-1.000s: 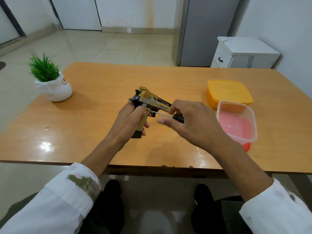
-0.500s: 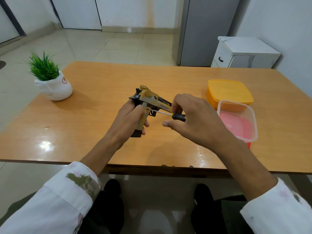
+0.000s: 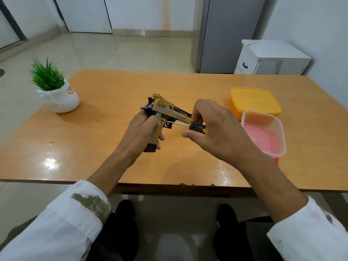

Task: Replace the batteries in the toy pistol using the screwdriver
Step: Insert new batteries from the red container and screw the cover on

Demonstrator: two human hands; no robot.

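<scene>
The toy pistol [image 3: 165, 110] wears tan-and-yellow camouflage, with a black hammer, trigger and magazine base. The screwdriver [image 3: 196, 127] has a black-and-yellow handle and a silver shaft. At three o'clock sit a yellow box [image 3: 254, 100] and a clear tub [image 3: 263, 117], pink inside. At ten o'clock is a green plant [image 3: 47, 76] in a white pot [image 3: 62, 100].

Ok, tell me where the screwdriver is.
Head view, centre: the right hand pinches the screwdriver, tip against the toy pistol that the left hand grips.

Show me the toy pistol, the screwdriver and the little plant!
toy pistol [image 3: 166, 110]: head view, on its tan slide.
screwdriver [image 3: 195, 126]: head view, on its black handle.
little plant [image 3: 47, 76]: head view, on its green leaves.
</scene>
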